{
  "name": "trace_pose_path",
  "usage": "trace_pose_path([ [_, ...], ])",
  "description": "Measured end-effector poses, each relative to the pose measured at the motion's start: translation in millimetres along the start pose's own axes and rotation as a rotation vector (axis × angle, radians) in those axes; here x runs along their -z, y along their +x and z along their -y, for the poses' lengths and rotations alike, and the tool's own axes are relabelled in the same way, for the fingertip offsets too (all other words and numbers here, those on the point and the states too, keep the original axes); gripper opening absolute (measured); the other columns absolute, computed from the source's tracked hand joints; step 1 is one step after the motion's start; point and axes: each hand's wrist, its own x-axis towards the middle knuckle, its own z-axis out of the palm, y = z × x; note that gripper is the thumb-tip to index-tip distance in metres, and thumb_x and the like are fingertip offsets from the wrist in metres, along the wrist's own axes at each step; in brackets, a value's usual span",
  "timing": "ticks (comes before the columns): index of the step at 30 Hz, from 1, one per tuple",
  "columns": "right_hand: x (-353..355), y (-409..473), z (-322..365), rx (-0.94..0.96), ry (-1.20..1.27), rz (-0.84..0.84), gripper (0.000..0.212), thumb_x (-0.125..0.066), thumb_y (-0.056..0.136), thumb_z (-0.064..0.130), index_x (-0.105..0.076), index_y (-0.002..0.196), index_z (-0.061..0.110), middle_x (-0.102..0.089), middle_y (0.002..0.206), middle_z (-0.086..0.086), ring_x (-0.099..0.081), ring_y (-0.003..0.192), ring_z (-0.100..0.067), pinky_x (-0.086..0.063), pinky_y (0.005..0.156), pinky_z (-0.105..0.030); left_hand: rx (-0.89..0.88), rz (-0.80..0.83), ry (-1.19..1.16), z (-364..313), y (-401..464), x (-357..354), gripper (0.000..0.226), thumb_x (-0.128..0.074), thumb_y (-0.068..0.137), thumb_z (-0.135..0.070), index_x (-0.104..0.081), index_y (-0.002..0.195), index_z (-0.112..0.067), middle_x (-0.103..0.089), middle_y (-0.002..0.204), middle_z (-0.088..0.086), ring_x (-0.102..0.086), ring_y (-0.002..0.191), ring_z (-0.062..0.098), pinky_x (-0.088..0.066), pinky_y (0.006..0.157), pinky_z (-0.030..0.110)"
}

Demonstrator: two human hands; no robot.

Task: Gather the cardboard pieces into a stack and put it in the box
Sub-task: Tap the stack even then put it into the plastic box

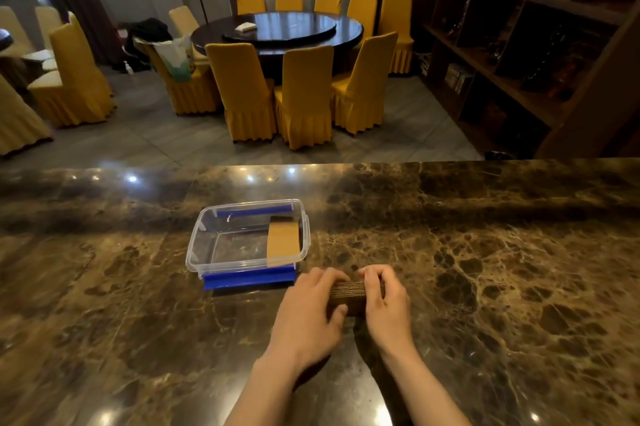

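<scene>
A stack of brown cardboard pieces (349, 294) stands on edge on the marble counter, its corrugated edges facing up. My left hand (311, 311) grips its left end and my right hand (384, 304) grips its right end, both closed around it. A clear plastic box (204, 245) with blue clips sits just up and left of my hands. Inside the box, against its right wall, lies a tan cardboard stack (284, 237).
The dark marble counter (485, 269) stretches wide on both sides, with its far edge behind the box. Beyond it are a round dining table (277, 30) with yellow-covered chairs and a wooden shelf unit (519, 44) on the right.
</scene>
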Motion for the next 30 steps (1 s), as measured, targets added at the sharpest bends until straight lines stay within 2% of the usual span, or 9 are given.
trace_pose_path([
  [2,0,1,3,-0.008,0.009,0.000,0.022,-0.049,0.102,0.020,-0.065,0.088,0.025,-0.068,0.084,0.009,-0.064,0.081,-0.005,-0.057,0.077,-0.048,0.172,-0.115,-0.446,7,-8,-6,0.040,-0.071,0.091,-0.037,-0.052,0.123,-0.052,-0.059,0.126,-0.025,-0.056,0.115,-0.008,-0.050,0.086,0.013],
  [4,-2,2,4,-0.020,0.015,0.006,0.023,-0.048,0.102,0.020,-0.064,0.087,0.025,-0.069,0.084,0.007,-0.064,0.081,-0.006,-0.057,0.075,-0.045,0.341,-0.249,-0.849,5,-6,-9,0.033,-0.065,0.091,-0.043,-0.060,0.123,-0.040,-0.067,0.127,-0.012,-0.064,0.114,-0.001,-0.054,0.081,0.010],
  [6,-2,2,4,-0.027,0.019,0.006,0.023,-0.048,0.103,0.019,-0.064,0.087,0.023,-0.069,0.085,0.004,-0.064,0.080,-0.007,-0.057,0.074,-0.042,0.416,-0.291,-1.027,-3,3,-14,0.039,-0.052,0.090,-0.047,-0.063,0.123,-0.029,-0.072,0.124,-0.003,-0.068,0.110,0.002,-0.054,0.079,0.009],
  [10,-1,4,5,-0.064,0.097,0.004,0.027,-0.046,0.104,0.017,-0.063,0.084,0.014,-0.067,0.082,0.000,-0.064,0.075,-0.008,-0.052,0.061,-0.018,0.420,-0.382,-0.929,-23,17,-19,0.024,-0.042,0.106,-0.032,-0.065,0.110,-0.031,-0.080,0.096,-0.003,-0.074,0.096,0.007,-0.056,0.081,0.021],
  [13,-1,5,8,-0.068,0.145,-0.010,0.032,-0.043,0.106,0.020,-0.061,0.079,0.014,-0.064,0.074,0.001,-0.062,0.064,0.000,-0.050,0.054,-0.013,0.406,-0.462,-0.844,-24,21,-16,0.022,-0.042,0.108,-0.028,-0.064,0.109,-0.032,-0.079,0.086,-0.011,-0.073,0.086,0.002,-0.053,0.079,0.020],
  [16,-7,0,2,-0.052,0.033,0.001,0.030,-0.043,0.105,0.023,-0.061,0.081,0.019,-0.065,0.076,0.000,-0.064,0.073,-0.013,-0.055,0.062,-0.024,0.458,-0.458,-0.822,-17,19,-20,0.025,-0.041,0.108,-0.020,-0.063,0.102,-0.032,-0.077,0.084,-0.012,-0.072,0.083,0.003,-0.052,0.065,0.009],
  [20,-12,-2,3,-0.037,-0.052,-0.022,0.029,-0.043,0.105,0.021,-0.059,0.081,0.019,-0.065,0.078,0.001,-0.064,0.076,-0.018,-0.056,0.073,-0.046,0.529,-0.458,-0.853,-9,18,-25,0.028,-0.040,0.105,-0.006,-0.061,0.095,-0.022,-0.075,0.081,0.002,-0.071,0.078,0.001,-0.053,0.059,0.008],
  [26,-8,0,8,-0.051,0.028,-0.016,0.034,-0.043,0.105,0.025,-0.058,0.074,0.018,-0.061,0.069,0.002,-0.060,0.066,-0.012,-0.053,0.067,-0.045,0.445,-0.506,-0.861,-16,20,-20,0.022,-0.043,0.107,-0.018,-0.062,0.097,-0.023,-0.076,0.075,-0.006,-0.071,0.072,0.002,-0.049,0.066,0.003],
  [30,-9,-3,0,0.013,-0.037,0.016,0.028,-0.044,0.104,0.022,-0.058,0.081,0.014,-0.061,0.073,0.001,-0.062,0.069,-0.015,-0.056,0.066,-0.045,0.442,-0.454,-0.811,-10,13,-24,0.026,-0.041,0.106,-0.011,-0.062,0.097,-0.023,-0.075,0.078,-0.010,-0.072,0.074,0.002,-0.052,0.062,0.007],
])
